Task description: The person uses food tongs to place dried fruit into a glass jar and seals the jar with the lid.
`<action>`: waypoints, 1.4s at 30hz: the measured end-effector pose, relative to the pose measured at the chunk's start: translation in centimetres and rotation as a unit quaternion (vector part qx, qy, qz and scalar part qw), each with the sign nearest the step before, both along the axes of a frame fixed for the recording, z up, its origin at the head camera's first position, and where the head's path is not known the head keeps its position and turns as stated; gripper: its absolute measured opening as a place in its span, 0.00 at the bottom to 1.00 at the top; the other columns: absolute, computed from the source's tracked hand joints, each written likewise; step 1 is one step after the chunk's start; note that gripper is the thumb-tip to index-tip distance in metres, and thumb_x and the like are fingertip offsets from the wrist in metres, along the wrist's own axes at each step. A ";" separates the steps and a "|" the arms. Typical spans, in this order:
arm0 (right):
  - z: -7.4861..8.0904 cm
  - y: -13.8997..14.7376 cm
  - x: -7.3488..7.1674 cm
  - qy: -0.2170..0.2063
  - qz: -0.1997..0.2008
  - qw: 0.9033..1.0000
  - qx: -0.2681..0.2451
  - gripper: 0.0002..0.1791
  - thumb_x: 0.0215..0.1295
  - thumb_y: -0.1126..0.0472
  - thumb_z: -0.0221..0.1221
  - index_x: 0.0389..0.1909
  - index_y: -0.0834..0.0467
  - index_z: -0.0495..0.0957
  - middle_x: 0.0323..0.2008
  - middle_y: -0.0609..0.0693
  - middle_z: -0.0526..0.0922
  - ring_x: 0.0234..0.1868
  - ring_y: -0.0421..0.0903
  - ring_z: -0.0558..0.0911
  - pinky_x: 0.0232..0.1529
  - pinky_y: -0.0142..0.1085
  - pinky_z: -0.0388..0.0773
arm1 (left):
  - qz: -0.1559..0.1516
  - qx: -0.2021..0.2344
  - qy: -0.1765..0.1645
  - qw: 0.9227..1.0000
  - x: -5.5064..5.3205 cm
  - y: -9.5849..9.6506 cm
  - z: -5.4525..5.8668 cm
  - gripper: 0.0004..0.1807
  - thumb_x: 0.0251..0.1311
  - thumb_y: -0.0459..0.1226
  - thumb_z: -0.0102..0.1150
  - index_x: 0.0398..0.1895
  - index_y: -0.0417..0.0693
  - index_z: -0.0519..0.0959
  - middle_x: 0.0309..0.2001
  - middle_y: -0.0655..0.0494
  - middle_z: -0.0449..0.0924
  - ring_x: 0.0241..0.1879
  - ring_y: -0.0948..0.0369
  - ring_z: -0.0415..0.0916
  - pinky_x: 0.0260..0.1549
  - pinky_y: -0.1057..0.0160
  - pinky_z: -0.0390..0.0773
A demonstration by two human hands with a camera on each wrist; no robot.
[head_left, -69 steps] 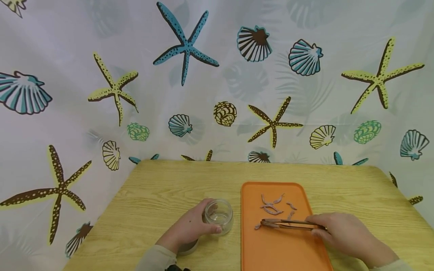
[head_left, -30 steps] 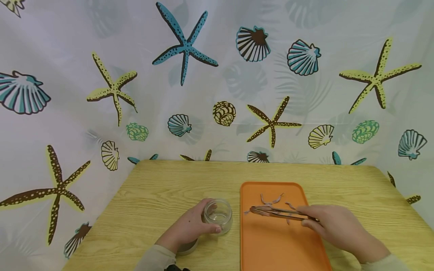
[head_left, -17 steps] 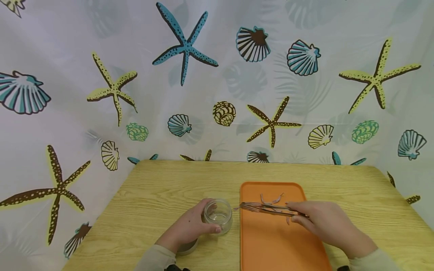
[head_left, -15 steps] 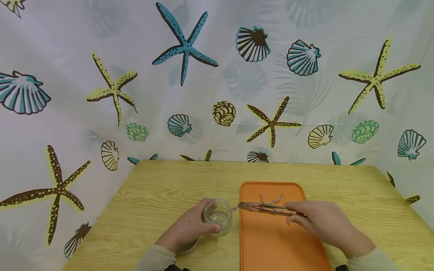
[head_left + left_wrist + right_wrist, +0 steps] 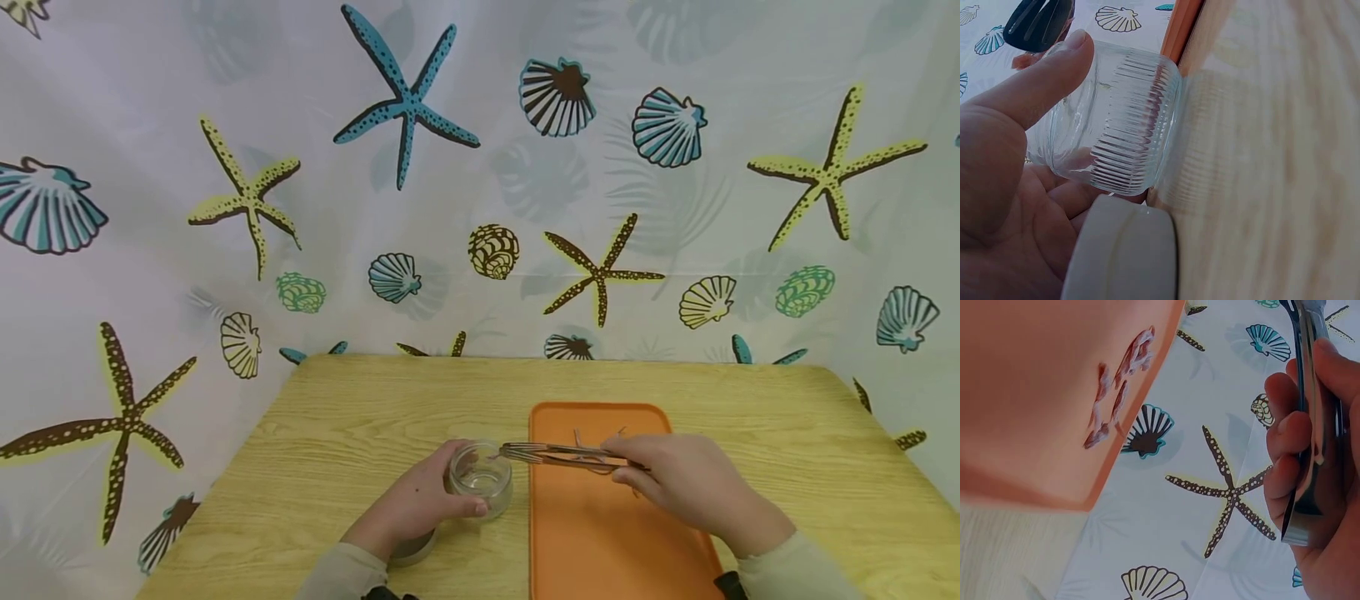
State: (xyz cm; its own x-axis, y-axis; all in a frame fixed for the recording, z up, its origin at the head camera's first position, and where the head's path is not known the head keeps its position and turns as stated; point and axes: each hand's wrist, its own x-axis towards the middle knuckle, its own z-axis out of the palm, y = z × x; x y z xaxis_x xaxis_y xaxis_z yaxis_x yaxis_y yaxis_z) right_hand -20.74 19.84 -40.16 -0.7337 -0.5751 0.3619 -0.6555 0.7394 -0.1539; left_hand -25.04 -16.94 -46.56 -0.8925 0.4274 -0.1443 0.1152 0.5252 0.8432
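Note:
My left hand holds a small clear glass jar upright on the table, its fingers and thumb around the ribbed side. My right hand grips metal tongs near their back end. The tips of the tongs reach over the right part of the jar's mouth. A thin pinkish strip pokes out of them there. Several more shrivelled, purplish-pink strips lie on an orange tray beneath the tongs; the right hand and tongs partly cover them in the head view.
A round greyish object, perhaps a lid, lies beside the left wrist, partly hidden by it. The wood-grain table ends at a white curtain printed with shells and starfish.
My right hand has lifted a strip from the tray with the tongs and carried it left to the jar's mouth. The left hand and jar have stayed in place.

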 end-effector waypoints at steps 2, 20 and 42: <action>0.1 -0.5 -0.1 0.009 0.003 1.000 0.003 0.17 0.66 0.49 0.67 0.55 0.42 0.85 0.42 0.38 0.87 0.29 0.30 0.78 0.26 0.31 0.73 | 0.003 -0.006 0.001 1.000 -0.1 0.0 0.0 0.54 0.52 0.56 0.76 0.78 0.53 0.59 0.70 0.51 0.70 0.68 0.49 0.66 0.63 0.40 0.66; -0.4 -2.1 -1.0 0.008 0.015 1.000 0.009 0.19 0.68 0.47 0.65 0.58 0.44 0.83 0.40 0.36 0.87 0.31 0.31 0.80 0.25 0.30 0.74 | 0.010 -0.013 0.011 1.000 0.0 -0.1 0.0 0.55 0.50 0.56 0.77 0.78 0.52 0.59 0.70 0.49 0.68 0.66 0.49 0.67 0.61 0.40 0.68; 0.1 -0.5 -0.5 -0.077 -0.050 0.996 0.017 0.31 0.70 0.33 0.55 0.64 0.49 0.77 0.29 0.32 0.70 0.17 0.32 0.62 0.18 0.31 0.62 | -0.004 0.012 -0.004 1.000 -0.1 -0.1 0.0 0.56 0.52 0.56 0.76 0.79 0.49 0.56 0.71 0.49 0.69 0.70 0.48 0.64 0.65 0.41 0.64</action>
